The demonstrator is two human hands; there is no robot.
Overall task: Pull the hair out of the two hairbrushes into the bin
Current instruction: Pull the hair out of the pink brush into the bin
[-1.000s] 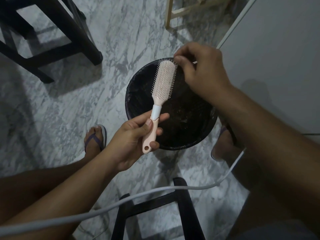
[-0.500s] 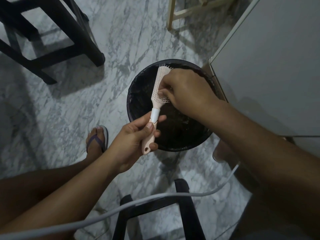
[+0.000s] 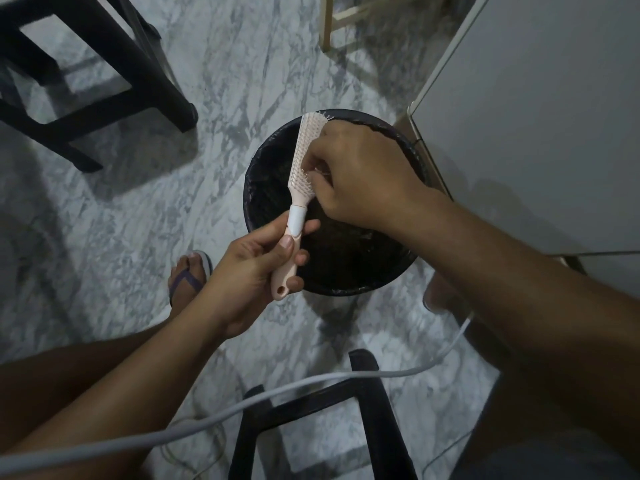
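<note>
A pale pink hairbrush (image 3: 300, 161) with a white collar is held over a round black bin (image 3: 266, 168) on the marble floor. My left hand (image 3: 252, 271) is shut on the brush's handle, below and left of the bin's middle. My right hand (image 3: 360, 174) lies against the bristle side of the brush head, fingers curled into the bristles. Whether hair is pinched between those fingers is hidden. The brush is turned so its bristles face right. Only one hairbrush is in view.
A black stool (image 3: 90, 74) stands at the upper left, and another black frame (image 3: 367, 403) is near my legs. A grey cable (image 3: 242, 407) crosses the foreground. A white cabinet (image 3: 536, 116) is right of the bin. My sandalled foot (image 3: 188, 275) rests left of it.
My right hand has moved from the brush's tip down onto the middle and lower bristles. The brush has turned so its bristles face right. My left hand keeps its hold on the handle.
</note>
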